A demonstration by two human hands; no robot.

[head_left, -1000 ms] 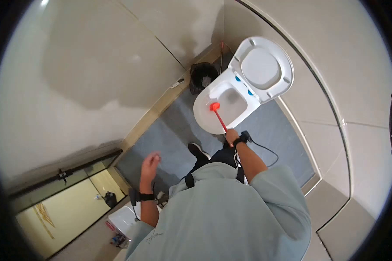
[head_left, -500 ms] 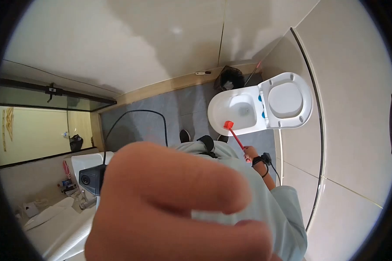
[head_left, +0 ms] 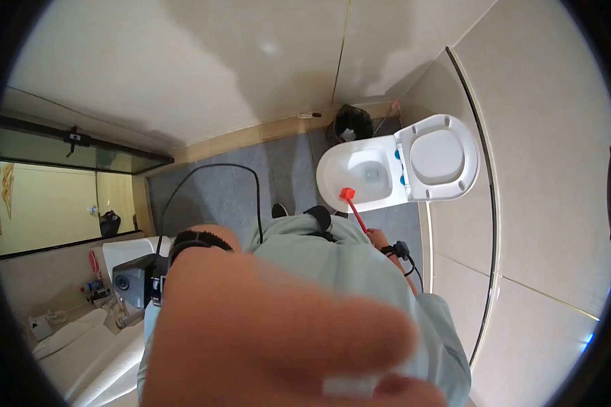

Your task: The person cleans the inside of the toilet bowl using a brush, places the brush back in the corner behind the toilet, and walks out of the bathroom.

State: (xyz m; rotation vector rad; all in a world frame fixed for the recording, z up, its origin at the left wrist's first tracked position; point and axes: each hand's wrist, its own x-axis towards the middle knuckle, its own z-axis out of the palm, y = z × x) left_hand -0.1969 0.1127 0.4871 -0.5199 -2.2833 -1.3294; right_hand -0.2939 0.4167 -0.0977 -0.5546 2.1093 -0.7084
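My right hand (head_left: 377,238) is closed around the red handle of a toilet brush (head_left: 357,216). The brush's red head is over the near edge of the white toilet bowl (head_left: 327,178), whose seat and lid (head_left: 473,159) are raised. Very close to the camera, my left hand (head_left: 278,325) fills the lower middle, blurred. A gap shows between its fingers at the lower right, and nothing is visible in them. Black straps and a small device (head_left: 402,251) circle my right wrist. Part of my left hand is cut off by the lower edge.
A black-lined bin (head_left: 352,124) stands beside the toilet against the wall. A black cable (head_left: 256,186) loops over the grey floor (head_left: 217,197). To the left are a white basin (head_left: 108,366), small items on a counter, a black camera-like device (head_left: 130,281) and a dark-framed mirror (head_left: 54,203).
My left hand has shifted slightly down and right, uncovering a black wrist strap and more of my clothing. The brush remains in my right hand at the bowl's edge. The view has shifted slightly.
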